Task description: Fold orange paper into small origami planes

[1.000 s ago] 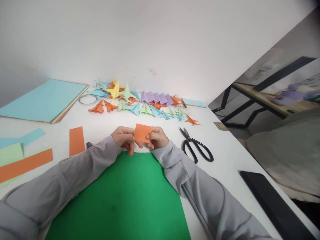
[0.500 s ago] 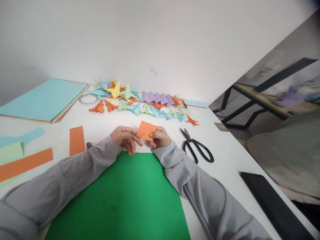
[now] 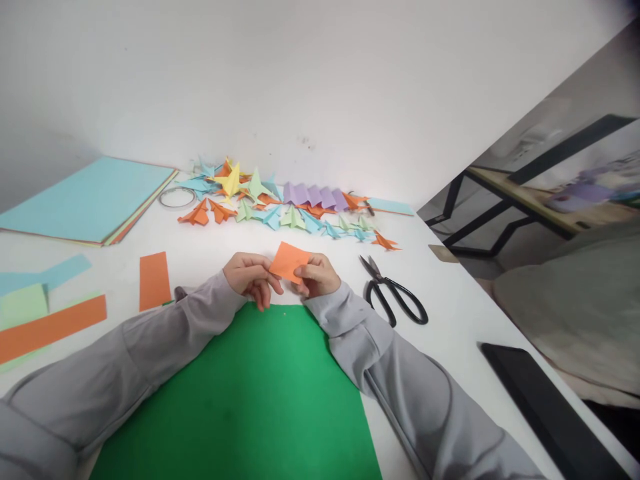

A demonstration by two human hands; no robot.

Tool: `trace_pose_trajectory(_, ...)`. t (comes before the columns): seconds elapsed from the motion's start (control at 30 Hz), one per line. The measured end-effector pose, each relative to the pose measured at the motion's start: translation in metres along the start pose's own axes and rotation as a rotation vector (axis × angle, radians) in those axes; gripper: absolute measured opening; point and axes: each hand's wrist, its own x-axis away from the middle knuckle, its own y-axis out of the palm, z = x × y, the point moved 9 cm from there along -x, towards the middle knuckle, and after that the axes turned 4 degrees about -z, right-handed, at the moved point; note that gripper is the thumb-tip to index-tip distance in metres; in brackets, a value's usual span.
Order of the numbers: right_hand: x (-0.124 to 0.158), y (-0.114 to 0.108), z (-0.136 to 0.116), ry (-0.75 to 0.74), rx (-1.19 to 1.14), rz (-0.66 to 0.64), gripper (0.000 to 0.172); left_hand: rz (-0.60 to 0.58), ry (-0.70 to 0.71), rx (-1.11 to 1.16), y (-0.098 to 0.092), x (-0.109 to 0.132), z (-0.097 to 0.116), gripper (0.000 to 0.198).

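Observation:
A small orange paper square (image 3: 289, 262) is held up just beyond the far edge of a green mat (image 3: 240, 393). My right hand (image 3: 320, 275) pinches its lower right side, thumb on top and fingers behind. At its left corner, the thumb and forefinger of my left hand (image 3: 250, 277) close on the paper, while the other fingers curl loosely below. Black-handled scissors (image 3: 387, 290) lie partly spread to the right of my right hand. An orange paper rectangle (image 3: 155, 281) rests left of my left hand.
Folded paper figures (image 3: 280, 200) in several colours line the wall. A coloured paper stack (image 3: 85, 200) and a wire coil (image 3: 177, 197) sit at the back left. Paper strips (image 3: 55, 327) lie at the left, and a black flat object (image 3: 550, 407) along the right edge.
The orange square has shifted slightly left and turned a little. The fingers of my left hand have drawn closer together at its left corner.

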Motion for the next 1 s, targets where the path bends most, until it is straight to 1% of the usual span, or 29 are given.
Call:
trace_pose_trajectory(0.07, 0.000, 0.002, 0.001, 0.006, 0.037, -0.012, 0.007, 0.013, -0.002, -0.034, 0.000, 0.000, 0.000, 0.019)
trace_pose_trajectory(0.17, 0.002, 0.006, 0.006, 0.044, 0.095, -0.052, 0.011, 0.126, -0.031, -0.203, -0.004, 0.003, 0.001, 0.027)
trace_pose_trajectory(0.2, 0.002, 0.007, 0.007, 0.058, 0.113, -0.064, 0.013, 0.158, -0.030, -0.236, -0.004, 0.004, 0.002, 0.028)
trace_pose_trajectory(0.27, 0.004, 0.007, 0.009, 0.073, 0.140, -0.073, 0.018, 0.184, -0.020, -0.246, -0.002, 0.005, 0.005, 0.030)
trace_pose_trajectory(0.37, 0.004, 0.007, 0.009, 0.068, 0.161, -0.073, 0.021, 0.167, -0.037, -0.212, 0.001, 0.006, 0.006, 0.031)
trace_pose_trajectory(0.5, 0.004, 0.007, 0.007, 0.052, 0.172, -0.057, 0.022, 0.162, -0.057, -0.179, 0.001, 0.008, 0.007, 0.028)
trace_pose_trajectory(0.63, 0.005, 0.007, 0.008, 0.082, 0.180, -0.063, 0.024, 0.164, -0.065, -0.166, -0.001, 0.008, 0.007, 0.025)
trace_pose_trajectory(0.7, 0.005, 0.007, 0.009, 0.098, 0.173, -0.062, 0.025, 0.162, -0.064, -0.164, 0.000, 0.008, 0.006, 0.025)
trace_pose_trajectory(0.87, 0.006, 0.005, 0.009, 0.085, 0.140, -0.027, 0.027, 0.159, -0.042, -0.176, 0.002, 0.008, 0.007, 0.025)
trace_pose_trajectory(1.0, 0.006, 0.007, 0.012, 0.087, 0.199, -0.063, 0.032, 0.179, -0.020, -0.207, 0.001, 0.009, 0.009, 0.029)
